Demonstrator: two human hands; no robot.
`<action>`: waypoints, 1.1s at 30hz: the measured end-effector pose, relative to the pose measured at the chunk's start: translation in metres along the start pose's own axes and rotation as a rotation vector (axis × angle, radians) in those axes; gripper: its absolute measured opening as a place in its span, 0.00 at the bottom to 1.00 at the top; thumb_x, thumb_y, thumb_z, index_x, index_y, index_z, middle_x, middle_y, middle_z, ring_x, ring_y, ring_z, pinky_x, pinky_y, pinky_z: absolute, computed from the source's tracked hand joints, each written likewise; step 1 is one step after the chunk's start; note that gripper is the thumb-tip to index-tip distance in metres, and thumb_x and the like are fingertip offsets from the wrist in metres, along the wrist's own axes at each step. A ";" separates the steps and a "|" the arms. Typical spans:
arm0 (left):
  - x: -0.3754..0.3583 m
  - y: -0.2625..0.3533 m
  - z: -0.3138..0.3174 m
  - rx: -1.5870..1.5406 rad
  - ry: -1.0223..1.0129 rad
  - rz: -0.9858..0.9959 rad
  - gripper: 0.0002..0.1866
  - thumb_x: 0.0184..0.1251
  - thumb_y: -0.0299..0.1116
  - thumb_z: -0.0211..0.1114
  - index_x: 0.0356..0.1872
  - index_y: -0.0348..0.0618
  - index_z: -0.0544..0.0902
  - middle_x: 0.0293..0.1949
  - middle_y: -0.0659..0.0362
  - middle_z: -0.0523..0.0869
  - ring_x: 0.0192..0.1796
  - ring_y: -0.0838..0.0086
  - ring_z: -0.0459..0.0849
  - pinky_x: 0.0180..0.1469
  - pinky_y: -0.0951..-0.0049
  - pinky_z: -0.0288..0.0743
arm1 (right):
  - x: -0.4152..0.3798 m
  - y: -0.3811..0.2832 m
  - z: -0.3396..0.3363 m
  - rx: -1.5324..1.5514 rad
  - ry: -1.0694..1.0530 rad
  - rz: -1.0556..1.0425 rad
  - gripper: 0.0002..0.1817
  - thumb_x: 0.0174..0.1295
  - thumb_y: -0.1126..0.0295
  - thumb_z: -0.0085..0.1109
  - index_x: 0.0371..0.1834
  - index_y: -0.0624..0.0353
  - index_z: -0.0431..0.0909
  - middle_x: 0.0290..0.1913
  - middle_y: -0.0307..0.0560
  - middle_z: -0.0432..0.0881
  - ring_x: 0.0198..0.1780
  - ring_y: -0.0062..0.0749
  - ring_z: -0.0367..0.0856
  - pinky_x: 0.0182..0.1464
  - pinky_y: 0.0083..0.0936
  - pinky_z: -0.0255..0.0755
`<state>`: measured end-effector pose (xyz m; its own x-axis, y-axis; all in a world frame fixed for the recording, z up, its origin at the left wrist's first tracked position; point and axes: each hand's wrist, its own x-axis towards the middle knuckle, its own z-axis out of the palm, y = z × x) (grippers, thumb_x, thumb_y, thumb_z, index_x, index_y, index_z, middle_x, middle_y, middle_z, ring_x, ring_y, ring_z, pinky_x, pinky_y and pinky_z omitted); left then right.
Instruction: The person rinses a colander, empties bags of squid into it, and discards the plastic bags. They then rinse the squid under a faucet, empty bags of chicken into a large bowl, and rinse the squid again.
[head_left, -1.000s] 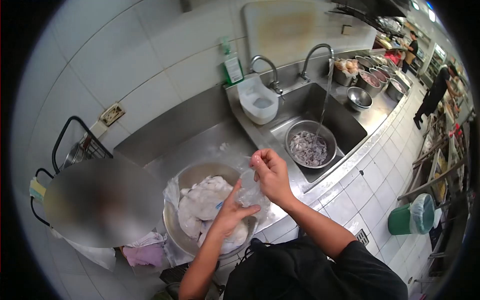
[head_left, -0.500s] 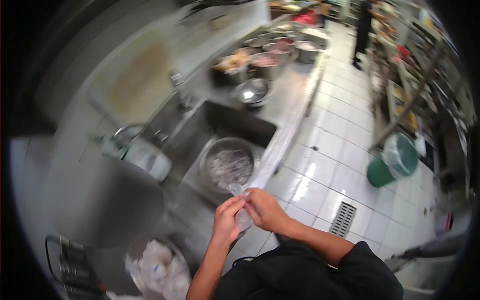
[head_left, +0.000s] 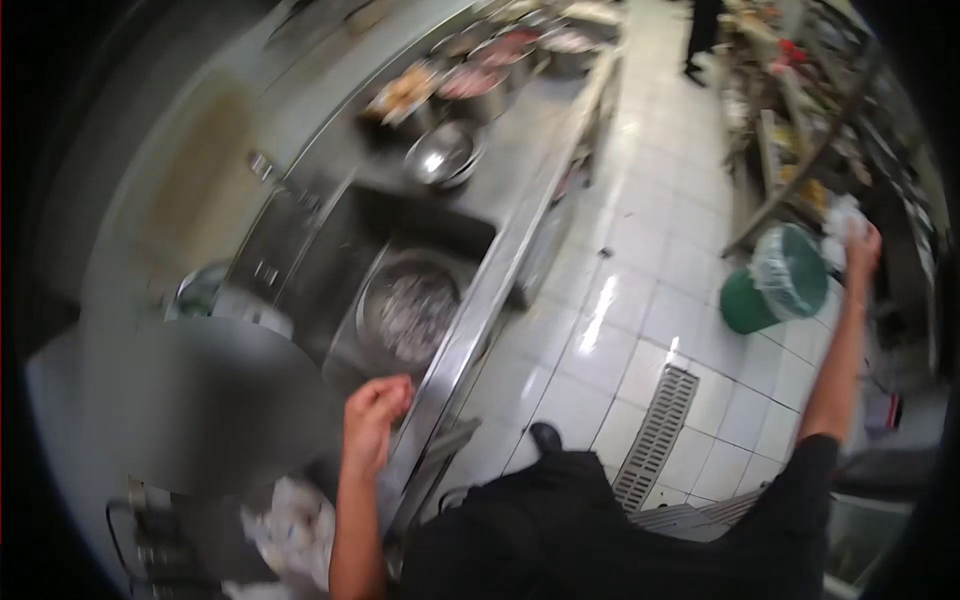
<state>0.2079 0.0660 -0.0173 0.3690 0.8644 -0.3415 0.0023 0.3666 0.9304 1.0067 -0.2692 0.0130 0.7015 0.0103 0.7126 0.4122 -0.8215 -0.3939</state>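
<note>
My left hand (head_left: 375, 425) hovers by the front rim of the sink, its fingers curled together with nothing visible in them. Close beyond it, a round metal bowl (head_left: 368, 318) stands in the sink basin (head_left: 345, 350). The bowl holds greyish, glossy pieces too blurred to name. My right arm is stretched far to the right. There my right hand (head_left: 864, 248) is closed on a whitish plastic bag (head_left: 843, 218), beside the green bin (head_left: 745, 302) with its clear liner (head_left: 775, 270). Motion blur softens the bag's outline.
Several metal pots (head_left: 478, 100) with pinkish contents stand at the counter's far end, with a shiny bowl (head_left: 442, 155) nearer. White plastic bags (head_left: 292, 530) lie at lower left. A floor drain (head_left: 655, 440) crosses the tiles. Another person's dark-clad leg (head_left: 703, 35) shows far back.
My hands were together on a clear plastic bag over the sink's edge; they are now apart. The right has swung out to the bin with a bag. The view has shifted to the right.
</note>
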 end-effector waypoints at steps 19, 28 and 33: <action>-0.252 -0.079 -0.393 0.929 1.547 -0.073 0.25 0.56 0.48 0.72 0.46 0.36 0.85 0.52 0.40 0.81 0.51 0.50 0.82 0.58 0.60 0.73 | -0.536 -0.494 -0.151 1.114 -1.476 -0.382 0.11 0.69 0.73 0.55 0.51 0.64 0.82 0.39 0.45 0.85 0.39 0.26 0.82 0.43 0.23 0.76; -0.278 -0.100 -0.426 0.567 0.902 0.083 0.21 0.57 0.41 0.71 0.49 0.42 0.84 0.55 0.50 0.81 0.58 0.55 0.79 0.59 0.61 0.73 | -0.768 -0.616 -0.410 1.191 -1.805 -1.250 0.17 0.55 0.71 0.67 0.47 0.66 0.82 0.40 0.59 0.84 0.38 0.47 0.85 0.44 0.35 0.77; -0.260 -0.131 -0.432 0.649 1.112 0.134 0.23 0.58 0.44 0.71 0.50 0.38 0.83 0.55 0.48 0.80 0.55 0.61 0.79 0.52 0.64 0.76 | -0.834 -0.658 -0.432 1.277 -1.483 -1.265 0.21 0.55 0.65 0.68 0.49 0.66 0.82 0.39 0.62 0.83 0.38 0.53 0.83 0.46 0.41 0.76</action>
<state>-0.2901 -0.0582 -0.1083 -0.5639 0.8166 0.1236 0.5894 0.2930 0.7529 -0.1006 0.0168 -0.0714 -0.5560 0.7822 0.2812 0.4312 0.5606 -0.7070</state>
